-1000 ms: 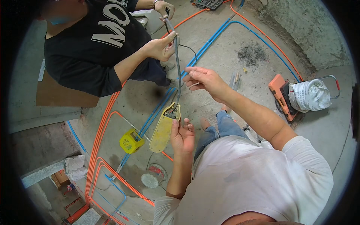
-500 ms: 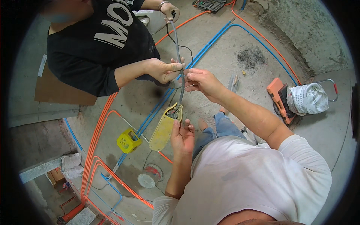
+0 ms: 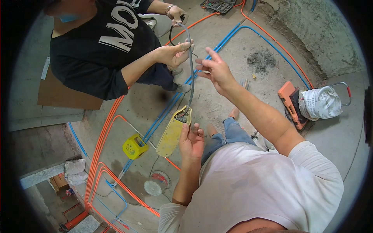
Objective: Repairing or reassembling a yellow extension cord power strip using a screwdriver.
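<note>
A long flat yellow case (image 3: 169, 138) hangs tilted before me, its upper end uncovered and showing small dark parts. My left hand (image 3: 192, 141) is at its right edge, thumb against the rim and fingers half curled; how far they reach behind it is hidden. From the case's top a grey cable (image 3: 191, 83) rises to a co-worker. The co-worker's near hand (image 3: 175, 54) pinches the cable midway, and the far hand (image 3: 177, 15) grips its upper end with a black piece. My right hand (image 3: 215, 72), fingers spread, is empty just right of the cable.
Blue conduits (image 3: 223, 42) and orange conduits (image 3: 101, 134) run across the concrete floor. A yellow box-shaped tool (image 3: 135, 146) and a wire spool (image 3: 153, 187) stand at lower left. An orange tool case (image 3: 289, 103) and a white bag (image 3: 320, 103) sit at right; an open toolbox (image 3: 217, 5) lies far off.
My right hand has come off the cable and opened, moving slightly right and up. The co-worker's near hand has slid up the cable. My left hand stays by the case.
</note>
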`<state>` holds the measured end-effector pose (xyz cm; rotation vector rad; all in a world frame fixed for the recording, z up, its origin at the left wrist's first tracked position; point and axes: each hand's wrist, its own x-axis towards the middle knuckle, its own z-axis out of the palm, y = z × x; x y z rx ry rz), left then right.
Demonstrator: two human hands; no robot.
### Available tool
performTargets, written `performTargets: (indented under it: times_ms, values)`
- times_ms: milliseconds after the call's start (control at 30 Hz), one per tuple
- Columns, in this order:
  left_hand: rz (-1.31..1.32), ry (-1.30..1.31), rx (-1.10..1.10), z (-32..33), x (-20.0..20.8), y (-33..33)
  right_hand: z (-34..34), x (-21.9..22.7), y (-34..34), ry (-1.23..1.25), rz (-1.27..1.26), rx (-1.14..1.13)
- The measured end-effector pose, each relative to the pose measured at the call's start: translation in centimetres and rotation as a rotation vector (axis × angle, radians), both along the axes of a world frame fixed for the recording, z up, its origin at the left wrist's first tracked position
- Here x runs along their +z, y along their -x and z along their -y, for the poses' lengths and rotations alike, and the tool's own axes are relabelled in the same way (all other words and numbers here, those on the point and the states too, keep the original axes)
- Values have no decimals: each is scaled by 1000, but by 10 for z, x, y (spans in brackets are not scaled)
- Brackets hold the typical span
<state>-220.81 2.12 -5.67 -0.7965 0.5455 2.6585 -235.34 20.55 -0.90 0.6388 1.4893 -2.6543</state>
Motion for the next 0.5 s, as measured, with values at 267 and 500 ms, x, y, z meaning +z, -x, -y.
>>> performTargets:
  times_ms: [267,500]
  values:
    - [40,-20,6,1,-4,1,-8,11,12,-148,-136,284]
    - [14,-36,34,2,-8,-4,-8,10,6,-149,-180,355]
